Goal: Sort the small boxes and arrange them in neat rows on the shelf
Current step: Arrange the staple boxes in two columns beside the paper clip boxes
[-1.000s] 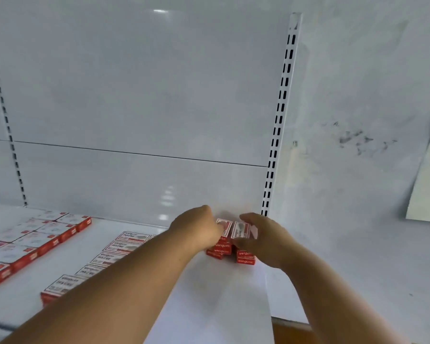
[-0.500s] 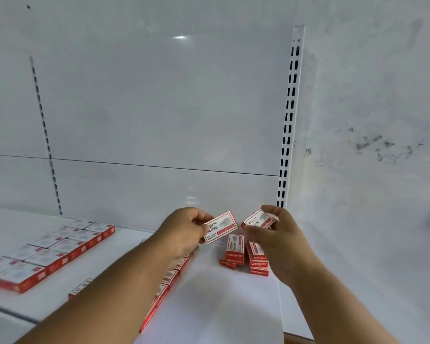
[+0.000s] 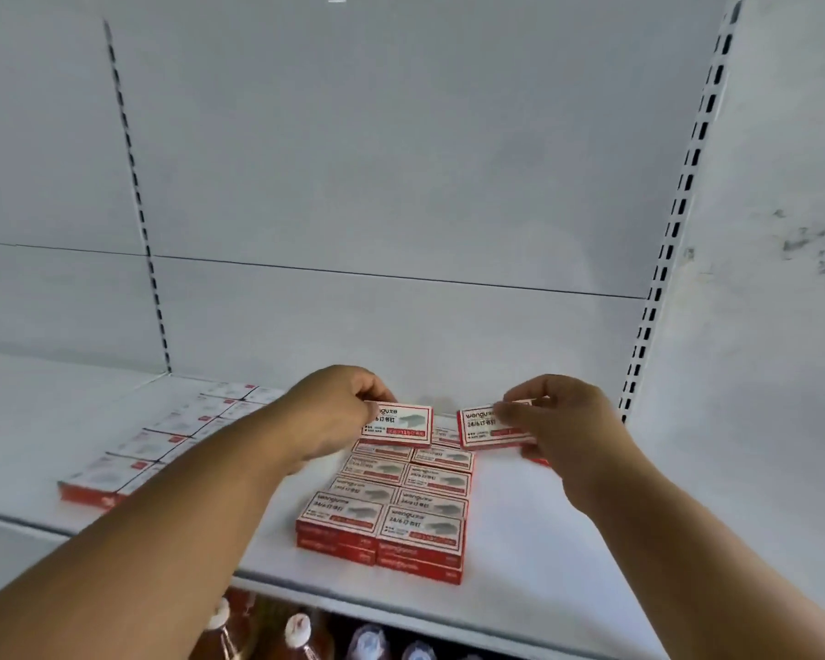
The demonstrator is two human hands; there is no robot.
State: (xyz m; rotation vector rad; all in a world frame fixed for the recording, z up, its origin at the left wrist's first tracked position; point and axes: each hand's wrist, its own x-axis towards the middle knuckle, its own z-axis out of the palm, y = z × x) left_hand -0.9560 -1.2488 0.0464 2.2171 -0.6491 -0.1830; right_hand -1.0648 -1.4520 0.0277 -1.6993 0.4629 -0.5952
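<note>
White shelf (image 3: 534, 531) below you carries a two-column block of staple boxes (image 3: 391, 497), and your left hand (image 3: 334, 412) and right hand (image 3: 563, 421) each pinch one box above its far end, ready to lower squarely into line.

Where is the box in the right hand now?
Right of centre in the head view: the right hand pinches the box above the shelf, beyond the double row.

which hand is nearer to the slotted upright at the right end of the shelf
Right. The right hand, pinching a small box, is just left of the slotted upright. The left hand, holding another box, is farther left, over the stacked rows.
</note>
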